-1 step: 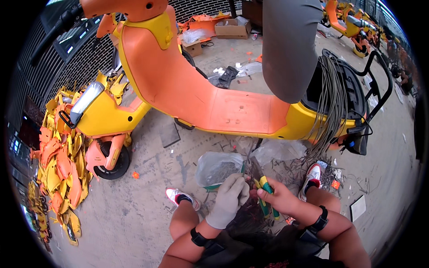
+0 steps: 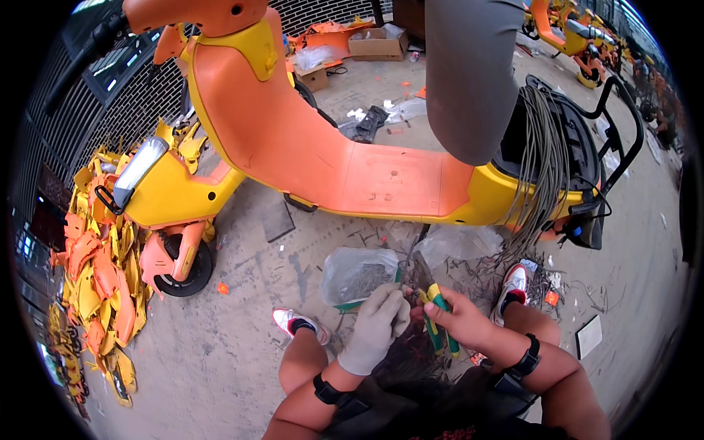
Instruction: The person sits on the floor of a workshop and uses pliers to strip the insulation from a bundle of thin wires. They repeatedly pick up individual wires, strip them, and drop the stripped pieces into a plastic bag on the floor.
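My left hand point(image 2: 375, 326) wears a pale grey glove. Its fingers are curled together in a pinch, and whatever lies between them is too small to make out. Close beside it, my bare right hand point(image 2: 463, 320) is wrapped round pliers point(image 2: 438, 297) with green and yellow handles. Their dark metal jaws point up and away from me. Just beyond my left hand is a box point(image 2: 352, 303) lined with a clear plastic bag point(image 2: 339, 275), with thin grey scraps inside. Dark strands of wire point(image 2: 403, 359) lie below my hands, between my legs.
An orange and yellow scooter point(image 2: 396, 180) stands across in front, with a bundle of grey cables point(image 2: 544, 158) over its rear. A grey padded shape point(image 2: 469, 81) hangs above its footboard. Broken panels point(image 2: 103, 271) are piled left. Wire bits and a plastic sheet point(image 2: 460, 246) litter the floor.
The view has shifted very slightly. My hands keep nearly the same pose, and the pliers stay in my right hand.
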{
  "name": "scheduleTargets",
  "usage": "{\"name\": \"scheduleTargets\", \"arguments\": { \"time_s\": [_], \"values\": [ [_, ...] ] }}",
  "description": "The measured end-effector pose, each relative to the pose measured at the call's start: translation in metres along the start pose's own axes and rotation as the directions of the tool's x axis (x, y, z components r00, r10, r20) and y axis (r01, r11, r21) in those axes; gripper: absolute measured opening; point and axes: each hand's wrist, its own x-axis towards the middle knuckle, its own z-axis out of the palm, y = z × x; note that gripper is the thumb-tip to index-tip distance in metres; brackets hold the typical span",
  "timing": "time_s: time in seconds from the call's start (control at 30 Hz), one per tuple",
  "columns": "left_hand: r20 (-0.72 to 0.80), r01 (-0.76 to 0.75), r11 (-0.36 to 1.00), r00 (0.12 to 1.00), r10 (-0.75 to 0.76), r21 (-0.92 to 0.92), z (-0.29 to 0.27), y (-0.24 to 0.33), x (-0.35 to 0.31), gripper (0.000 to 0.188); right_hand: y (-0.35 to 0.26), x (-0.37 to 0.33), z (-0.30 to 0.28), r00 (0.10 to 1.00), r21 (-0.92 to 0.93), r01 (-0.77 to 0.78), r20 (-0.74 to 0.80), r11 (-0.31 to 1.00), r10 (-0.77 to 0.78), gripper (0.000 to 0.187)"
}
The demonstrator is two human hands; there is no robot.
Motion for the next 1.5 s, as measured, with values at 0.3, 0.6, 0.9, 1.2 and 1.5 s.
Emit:
{"name": "scheduleTargets", "arguments": {
  "time_s": [0.3,0.6,0.9,1.2,1.5],
  "values": [
    [0.082,0.213,0.970,0.971,-0.223,0.120,0.014,-0.003,-0.003,0.020,-0.003,0.003,-0.017,0.989,0.215,-0.022,-0.137,0.976,0.052,0.016],
    [0.146,0.250,0.939,0.946,-0.289,0.236,0.012,0.000,-0.003,0.021,-0.013,0.003,-0.003,0.987,0.153,0.117,-0.129,0.981,-0.098,0.021],
    [0.250,0.013,0.911,0.960,-0.127,0.411,0.011,-0.002,-0.008,0.021,-0.012,0.004,-0.007,0.998,0.283,0.011,-0.069,0.959,0.008,0.024],
    [0.263,-0.045,0.847,0.958,-0.114,0.529,0.014,0.008,-0.009,0.020,-0.009,0.003,-0.004,0.990,0.322,-0.121,-0.025,0.939,0.136,0.029],
    [0.294,-0.168,0.765,0.956,-0.028,0.622,0.013,0.007,-0.009,0.016,-0.006,0.004,0.001,0.985,0.279,-0.137,-0.067,0.950,0.161,0.024]
  ]
}}
